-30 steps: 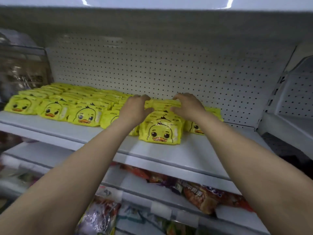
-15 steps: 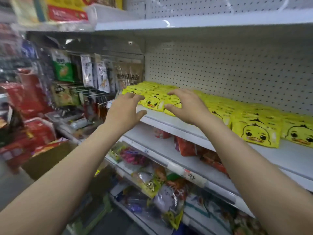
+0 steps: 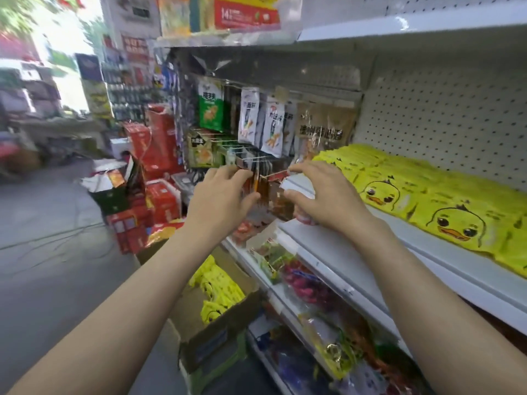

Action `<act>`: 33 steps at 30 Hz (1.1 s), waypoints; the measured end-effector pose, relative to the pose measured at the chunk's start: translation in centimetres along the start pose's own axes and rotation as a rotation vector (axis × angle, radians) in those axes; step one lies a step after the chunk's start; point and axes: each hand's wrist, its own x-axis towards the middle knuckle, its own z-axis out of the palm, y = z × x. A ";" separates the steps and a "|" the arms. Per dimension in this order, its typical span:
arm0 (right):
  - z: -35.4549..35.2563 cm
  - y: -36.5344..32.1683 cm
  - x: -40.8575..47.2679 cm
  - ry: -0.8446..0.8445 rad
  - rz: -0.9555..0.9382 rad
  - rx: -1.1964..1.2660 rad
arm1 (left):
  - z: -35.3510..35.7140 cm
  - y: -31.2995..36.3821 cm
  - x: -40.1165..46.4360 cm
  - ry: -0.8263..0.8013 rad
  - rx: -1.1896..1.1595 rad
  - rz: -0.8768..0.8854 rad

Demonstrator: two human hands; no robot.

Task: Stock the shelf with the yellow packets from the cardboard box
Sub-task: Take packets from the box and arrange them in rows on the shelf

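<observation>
Yellow packets (image 3: 445,201) line the shelf (image 3: 370,252); more remain in the cardboard box (image 3: 216,323). Both hands, left (image 3: 219,198) and right (image 3: 322,195), loosely spread, hold nothing.

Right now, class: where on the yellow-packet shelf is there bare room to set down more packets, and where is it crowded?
Free: the bare white front strip of the shelf, between the yellow duck packets and the shelf's front edge, near the right hand. Crowded: the packet rows reaching back to the pegboard, and the hanging snack bags beyond the shelf's end.
</observation>
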 end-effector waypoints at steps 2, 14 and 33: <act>2.6 -0.7 3.9 0.001 -0.039 0.010 | 0.8 -3.1 2.1 -0.004 0.029 -0.030; 16.0 -3.0 24.7 -0.132 -0.101 0.078 | 8.0 -19.9 15.2 -0.053 0.151 -0.126; 41.8 -3.7 30.0 -0.471 0.463 -0.029 | 33.3 -39.4 20.1 -0.572 -0.168 0.190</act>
